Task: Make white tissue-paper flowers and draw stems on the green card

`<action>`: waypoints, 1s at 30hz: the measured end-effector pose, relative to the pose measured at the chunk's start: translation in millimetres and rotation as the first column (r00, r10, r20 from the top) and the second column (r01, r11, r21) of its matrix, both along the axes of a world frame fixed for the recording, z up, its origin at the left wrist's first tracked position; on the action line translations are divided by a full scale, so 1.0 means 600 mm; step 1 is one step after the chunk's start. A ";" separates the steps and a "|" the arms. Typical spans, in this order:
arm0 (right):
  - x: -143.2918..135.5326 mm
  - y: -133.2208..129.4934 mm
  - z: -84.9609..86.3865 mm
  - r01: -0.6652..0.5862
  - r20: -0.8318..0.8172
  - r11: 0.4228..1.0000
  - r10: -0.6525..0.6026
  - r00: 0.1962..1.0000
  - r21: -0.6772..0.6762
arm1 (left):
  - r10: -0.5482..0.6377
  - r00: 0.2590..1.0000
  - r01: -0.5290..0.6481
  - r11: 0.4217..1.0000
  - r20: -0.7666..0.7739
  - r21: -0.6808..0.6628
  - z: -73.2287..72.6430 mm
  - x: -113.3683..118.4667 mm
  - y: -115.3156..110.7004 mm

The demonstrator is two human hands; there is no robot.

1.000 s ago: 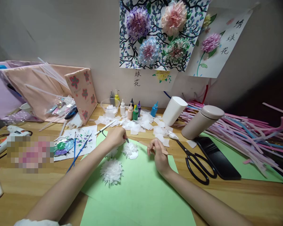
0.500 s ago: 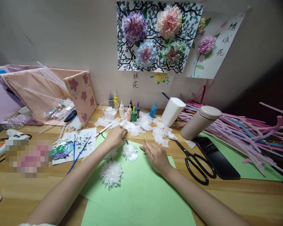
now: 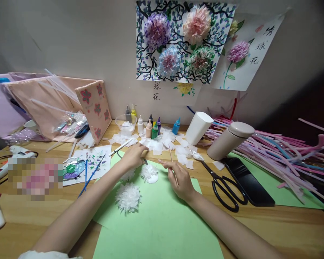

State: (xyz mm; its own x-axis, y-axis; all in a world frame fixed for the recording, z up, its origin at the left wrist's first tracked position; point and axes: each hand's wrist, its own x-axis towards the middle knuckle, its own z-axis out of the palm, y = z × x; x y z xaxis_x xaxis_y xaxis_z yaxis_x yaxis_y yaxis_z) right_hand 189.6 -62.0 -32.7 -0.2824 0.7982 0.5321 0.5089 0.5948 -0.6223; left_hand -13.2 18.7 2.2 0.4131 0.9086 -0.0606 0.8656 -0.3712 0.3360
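Observation:
My left hand [image 3: 135,156] is at the near edge of the loose white tissue paper squares [image 3: 153,145], fingers bent together; what they hold, if anything, I cannot make out. A small dark tip shows below those fingers. In my right hand [image 3: 180,179] a thin wooden stick [image 3: 171,154] stands up between the fingers, with the index finger pointing left. Between the hands, a partly covered white paper flower [image 3: 149,173] lies on a white round base. A fuller white paper flower [image 3: 128,197] lies nearer, and another is partly hidden by my left forearm.
Green paper [image 3: 162,230] covers the middle of the table. Black-handled scissors [image 3: 224,190], a phone [image 3: 250,181] and a tumbler [image 3: 229,141] stand or lie right. Small paint bottles [image 3: 154,130] stand behind the squares. Left are brushes [image 3: 90,178], a paint palette [image 3: 73,168] and a glue gun [image 3: 18,154].
My right hand has turned slightly, its index finger lifting and stretching left, and the stick now stands more upright. My left hand has barely moved. The view has shifted slightly.

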 end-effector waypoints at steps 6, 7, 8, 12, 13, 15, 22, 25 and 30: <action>0.001 0.002 -0.004 -0.019 -0.018 1.000 0.019 1.000 -0.004 | -0.066 0.997 0.065 0.998 0.045 0.015 -0.009 -0.008 0.010; 0.001 0.003 -0.004 -0.015 -0.021 1.000 0.015 1.000 -0.006 | -0.071 0.996 0.071 0.997 0.057 0.019 -0.010 -0.009 0.010; 0.001 0.003 -0.005 -0.011 -0.024 1.000 0.011 1.000 -0.007 | -0.078 0.994 0.076 0.997 0.072 0.020 -0.011 -0.009 0.010; 0.001 0.002 -0.006 -0.020 -0.036 1.000 0.020 0.999 -0.009 | -0.093 0.983 0.098 0.995 0.159 -0.022 -0.016 -0.009 0.011; 0.001 0.002 -0.006 -0.026 -0.037 1.000 0.026 0.999 -0.014 | -0.094 0.978 0.105 0.993 0.187 -0.049 -0.018 -0.009 0.012; 0.001 0.002 -0.005 -0.038 -0.041 0.999 0.037 0.998 -0.027 | -0.093 0.967 0.120 0.988 0.238 -0.101 -0.022 -0.008 0.016; 0.002 0.002 -0.005 -0.041 -0.058 0.997 0.037 0.998 -0.065 | -0.120 0.961 0.145 0.986 0.248 -0.087 -0.019 -0.006 0.020; 0.002 0.003 -0.005 -0.020 -0.063 0.997 0.016 0.998 -0.070 | -0.095 0.968 0.118 0.989 0.233 -0.085 -0.006 -0.013 0.020; 0.002 0.004 -0.005 0.005 -0.057 0.998 -0.008 0.998 -0.059 | -0.044 0.986 0.033 0.997 0.158 0.071 0.015 -0.034 0.032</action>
State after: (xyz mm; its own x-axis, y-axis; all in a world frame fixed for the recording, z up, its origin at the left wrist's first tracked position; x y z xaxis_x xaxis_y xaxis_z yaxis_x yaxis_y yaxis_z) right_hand 190.6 -59.7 -35.9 -0.2475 0.8301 0.4997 0.4747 0.5535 -0.6843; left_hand -33.5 37.7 11.3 0.4475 0.8916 0.0698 0.7876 -0.4299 0.4415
